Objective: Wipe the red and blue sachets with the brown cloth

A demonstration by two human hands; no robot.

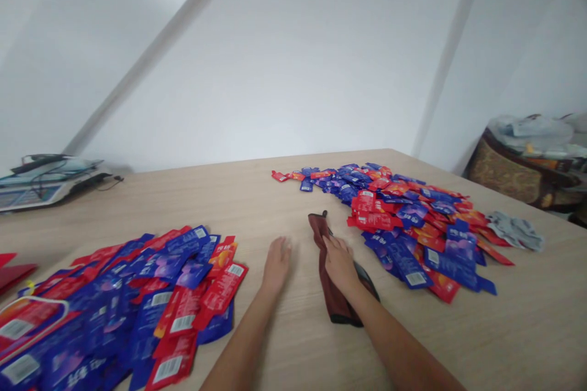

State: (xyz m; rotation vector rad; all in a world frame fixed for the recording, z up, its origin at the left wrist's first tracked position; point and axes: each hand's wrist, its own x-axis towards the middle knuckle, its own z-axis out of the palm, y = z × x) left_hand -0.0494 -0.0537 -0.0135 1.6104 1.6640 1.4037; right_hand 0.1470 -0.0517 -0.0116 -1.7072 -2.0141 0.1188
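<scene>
The brown fabric pouch [337, 302] is covered by the spread right hand [338, 259], apparently for steadying, between the left sachet pile [149, 311] and right sachet pile [413, 214], while the left hand [277, 264] (empty, loosely open) is held nearby.

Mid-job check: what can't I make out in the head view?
Head view:
Brown cloth item: middle covered by the right grip.
Dark object beside it: partly covered by right forearm; unidentifiable.
Left packet pile: cut off by the bottom edge.
Right packet pile: fine print too small.
Left grip: fingertips blurred.
</scene>
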